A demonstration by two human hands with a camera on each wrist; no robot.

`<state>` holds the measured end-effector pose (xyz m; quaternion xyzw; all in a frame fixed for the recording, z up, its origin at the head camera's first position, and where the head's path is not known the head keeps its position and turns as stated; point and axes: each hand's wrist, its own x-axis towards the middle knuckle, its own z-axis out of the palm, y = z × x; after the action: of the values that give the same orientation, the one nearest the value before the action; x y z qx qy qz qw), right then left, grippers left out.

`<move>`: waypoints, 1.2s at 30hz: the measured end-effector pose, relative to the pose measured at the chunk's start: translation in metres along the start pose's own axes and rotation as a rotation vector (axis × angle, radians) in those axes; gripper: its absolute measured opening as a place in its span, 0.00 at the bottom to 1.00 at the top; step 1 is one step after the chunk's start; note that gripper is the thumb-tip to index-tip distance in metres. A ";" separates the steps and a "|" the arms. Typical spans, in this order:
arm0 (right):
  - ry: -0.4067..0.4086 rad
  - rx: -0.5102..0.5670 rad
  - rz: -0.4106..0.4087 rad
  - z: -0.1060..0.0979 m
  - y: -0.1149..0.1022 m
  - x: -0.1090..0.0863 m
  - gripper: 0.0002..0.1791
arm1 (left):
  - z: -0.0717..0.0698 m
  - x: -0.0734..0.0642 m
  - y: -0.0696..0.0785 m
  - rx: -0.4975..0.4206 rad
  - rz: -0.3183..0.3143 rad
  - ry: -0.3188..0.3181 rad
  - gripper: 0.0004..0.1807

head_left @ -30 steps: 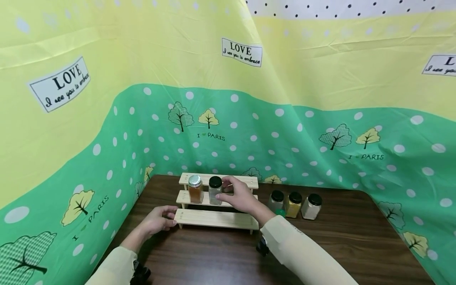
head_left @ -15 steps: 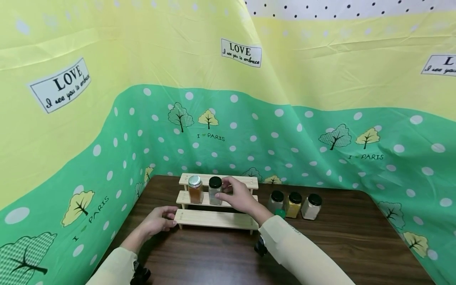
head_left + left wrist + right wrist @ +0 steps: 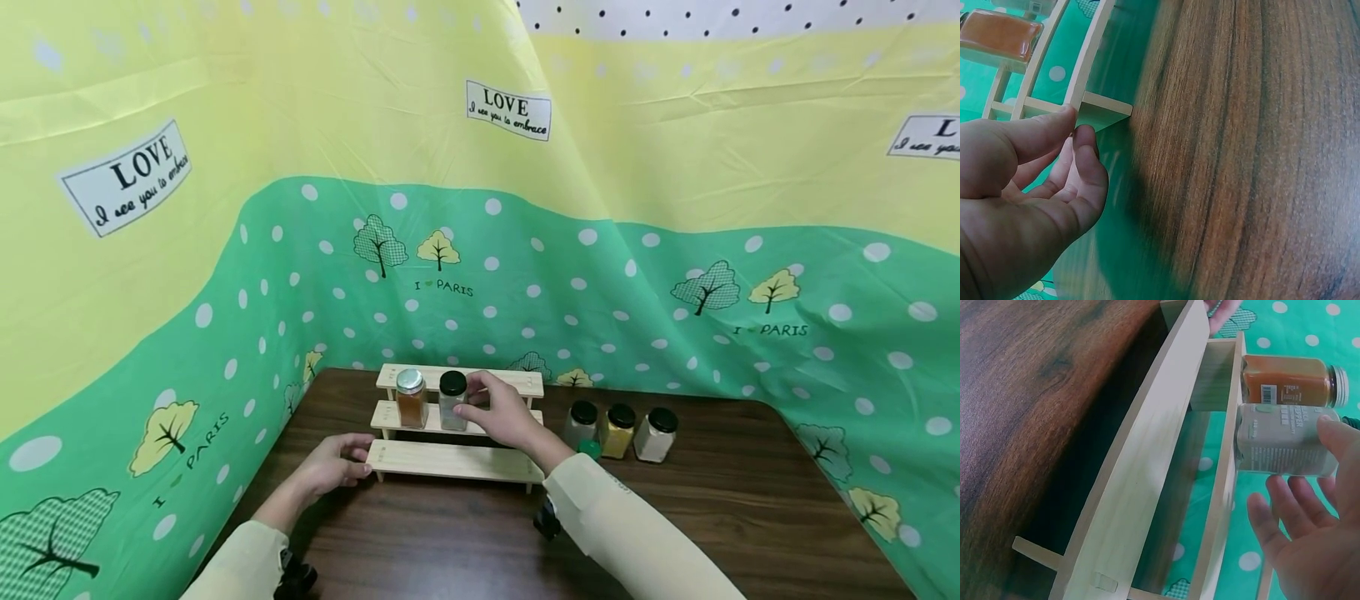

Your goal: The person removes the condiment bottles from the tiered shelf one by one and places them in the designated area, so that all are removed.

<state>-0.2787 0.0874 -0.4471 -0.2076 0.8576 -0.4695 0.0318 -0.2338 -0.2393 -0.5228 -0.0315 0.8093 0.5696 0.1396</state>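
A three-step wooden rack [image 3: 453, 461] stands on the table. Its middle step holds an orange-brown spice jar [image 3: 412, 408] with a silver lid, and close to its right a grey-white spice jar [image 3: 452, 407] with a black lid. My right hand [image 3: 504, 412] holds this black-lidded jar from the right. In the right wrist view the thumb lies on the labelled jar [image 3: 1285, 440] near its lid, with the fingers along its side. My left hand [image 3: 330, 463] pinches the left end of the lowest step; in the left wrist view, thumb and fingertips [image 3: 1085, 134] meet at the board's corner.
Right of the rack, three black-lidded jars stand on the dark wood table [image 3: 435, 542]: a greyish jar [image 3: 579, 429], a yellow jar [image 3: 618, 433] and a whitish jar [image 3: 656, 437]. A small green round thing [image 3: 590, 448] is by the first. A printed curtain [image 3: 600, 275] encloses the table's back and left.
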 end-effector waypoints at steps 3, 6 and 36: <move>-0.003 0.011 0.003 0.000 -0.001 0.000 0.22 | 0.000 0.001 0.000 0.001 -0.001 -0.001 0.32; -0.009 0.007 -0.008 -0.001 -0.001 0.000 0.22 | 0.000 0.001 -0.001 0.001 0.002 0.001 0.32; 0.067 0.042 0.012 -0.034 -0.008 -0.023 0.27 | 0.000 0.001 -0.003 0.021 0.014 -0.003 0.32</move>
<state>-0.2630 0.1189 -0.4248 -0.1858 0.8493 -0.4941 0.0100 -0.2345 -0.2402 -0.5264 -0.0235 0.8154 0.5619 0.1369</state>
